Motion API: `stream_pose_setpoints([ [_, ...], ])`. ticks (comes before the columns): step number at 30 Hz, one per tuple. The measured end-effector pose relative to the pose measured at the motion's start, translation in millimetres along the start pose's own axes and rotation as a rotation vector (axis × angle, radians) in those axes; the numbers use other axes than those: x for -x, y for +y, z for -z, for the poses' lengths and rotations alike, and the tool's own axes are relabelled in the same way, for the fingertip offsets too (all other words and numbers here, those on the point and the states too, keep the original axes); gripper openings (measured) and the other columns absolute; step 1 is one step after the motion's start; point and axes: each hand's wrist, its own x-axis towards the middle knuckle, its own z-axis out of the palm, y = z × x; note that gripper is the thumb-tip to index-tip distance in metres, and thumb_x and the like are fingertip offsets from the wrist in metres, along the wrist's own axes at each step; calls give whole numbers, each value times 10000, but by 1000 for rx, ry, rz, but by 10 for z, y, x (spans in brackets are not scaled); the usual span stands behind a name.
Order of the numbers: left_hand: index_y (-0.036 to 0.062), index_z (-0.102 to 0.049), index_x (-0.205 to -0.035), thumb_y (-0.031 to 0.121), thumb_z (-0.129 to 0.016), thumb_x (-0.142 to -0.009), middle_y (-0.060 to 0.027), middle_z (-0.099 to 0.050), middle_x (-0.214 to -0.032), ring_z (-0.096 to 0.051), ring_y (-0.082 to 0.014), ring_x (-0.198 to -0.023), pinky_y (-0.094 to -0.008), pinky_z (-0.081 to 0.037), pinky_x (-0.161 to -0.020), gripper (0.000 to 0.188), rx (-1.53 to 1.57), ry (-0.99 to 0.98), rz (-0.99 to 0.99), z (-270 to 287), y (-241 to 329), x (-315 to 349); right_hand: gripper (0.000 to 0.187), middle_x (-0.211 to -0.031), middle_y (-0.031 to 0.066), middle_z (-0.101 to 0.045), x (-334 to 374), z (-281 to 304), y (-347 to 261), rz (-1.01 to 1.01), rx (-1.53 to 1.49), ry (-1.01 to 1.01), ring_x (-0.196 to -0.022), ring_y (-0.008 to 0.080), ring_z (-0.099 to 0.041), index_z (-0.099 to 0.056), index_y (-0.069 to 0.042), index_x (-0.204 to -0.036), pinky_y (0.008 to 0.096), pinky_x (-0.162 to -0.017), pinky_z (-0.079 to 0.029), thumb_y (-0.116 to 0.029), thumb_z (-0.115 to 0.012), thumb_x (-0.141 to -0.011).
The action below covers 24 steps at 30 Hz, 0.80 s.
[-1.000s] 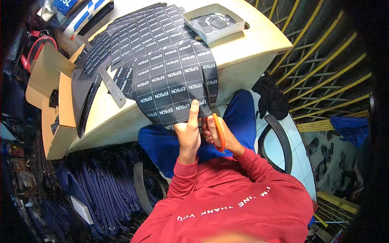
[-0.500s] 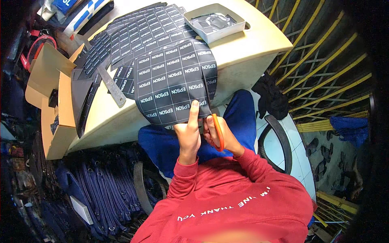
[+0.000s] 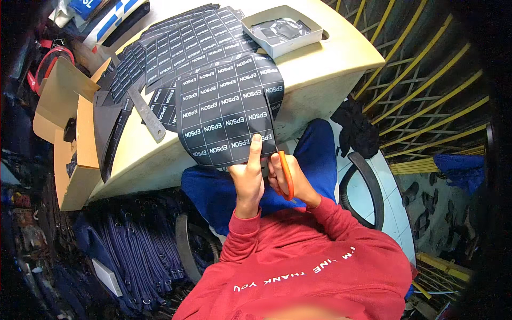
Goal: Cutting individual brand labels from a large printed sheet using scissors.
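A black sheet (image 3: 221, 114) with a printed grid of white lettering hangs bowed over the table's near edge. My left hand (image 3: 249, 173) grips its lower edge, thumb on top and fingers hidden beneath. My right hand (image 3: 296, 178) is closed round the orange handle of a pair of scissors (image 3: 288, 173). Their blades lie along a slit near the sheet's right side, leaving a strip at the right of the cut. More printed sheets (image 3: 186, 40) are spread in a pile farther back. A shallow white box (image 3: 296, 48) behind the sheet holds small black cut pieces.
A metal ruler (image 3: 146, 114) lies on the pale table (image 3: 341, 50) left of the sheet. An open cardboard box (image 3: 80, 165) stands at the table's left side. Dark blue straps (image 3: 141, 250) hang at lower left. Yellow folding bars (image 3: 426, 74) rise at the right. Chair arms flank my legs.
The scissors' blades have come closer together along the slit in the sheet. Both hands are in almost the same place, still holding the sheet and the scissors.
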Motion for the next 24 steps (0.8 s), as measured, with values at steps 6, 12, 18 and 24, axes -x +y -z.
stream_pose_setpoints([
  [6,53,-470,-1183,29,-603,-861,-58,-563,-1074,-572,-136,-918,-268,-487,-750,348,-52,-48,89,53,66,38,503,-556,-22,-420,-45,-11,45,93,100,-4,-453,59,-402,-444,-57,-756,223,-405,-328,-517,-364,-942],
  [12,38,-429,-1237,18,-613,-852,-76,-543,-1126,-559,-154,-982,-282,-477,-812,427,-91,-37,107,34,68,182,591,-539,-15,-433,-105,33,-29,132,127,11,-428,56,-416,-454,-50,-723,207,-390,-326,-586,-302,-920],
  [18,31,-403,-1267,18,-611,-854,-85,-524,-1167,-540,-159,-1016,-293,-446,-879,463,-123,-52,92,43,43,238,581,-520,-17,-420,-113,68,17,183,154,21,-430,59,-417,-458,-51,-730,213,-394,-325,-576,-304,-926],
  [24,24,-454,-1179,57,-627,-855,-70,-564,-1038,-560,-129,-845,-256,-464,-713,369,-120,-54,46,43,28,235,595,-498,-20,-415,-128,54,23,205,181,53,-414,60,-411,-464,-46,-718,214,-383,-320,-584,-314,-921],
])
